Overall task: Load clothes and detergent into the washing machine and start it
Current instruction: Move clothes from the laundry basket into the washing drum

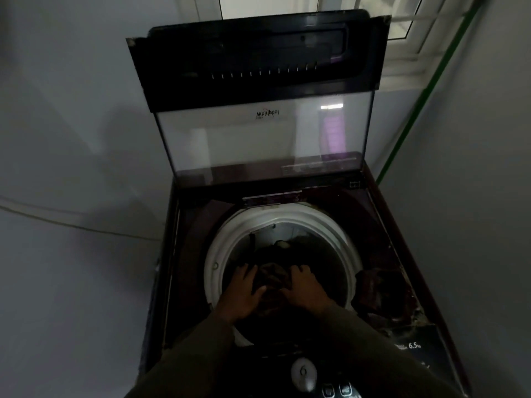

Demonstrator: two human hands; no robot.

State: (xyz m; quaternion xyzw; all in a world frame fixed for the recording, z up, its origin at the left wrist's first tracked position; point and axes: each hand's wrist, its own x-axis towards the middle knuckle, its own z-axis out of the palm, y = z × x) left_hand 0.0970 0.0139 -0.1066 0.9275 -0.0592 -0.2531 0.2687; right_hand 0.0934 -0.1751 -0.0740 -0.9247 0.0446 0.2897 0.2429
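Observation:
A dark top-loading washing machine [184, 254] stands in front of me with its glass lid [258, 139] raised upright. Both my hands reach into the drum, inside the white drum rim [339, 234]. My left hand [242, 294] and my right hand [306, 288] hold a dark brown bundle of clothes [271, 278] between them, fingers curled around its sides. More dark laundry [283, 244] lies deeper in the drum, dim and hard to make out.
A round dial [303, 373] and buttons [336, 390] sit on the control panel at the near edge. A dark crumpled item [376, 285] lies on the machine's top to the right. Grey walls close in on both sides; a green pipe [416, 107] runs along the right wall.

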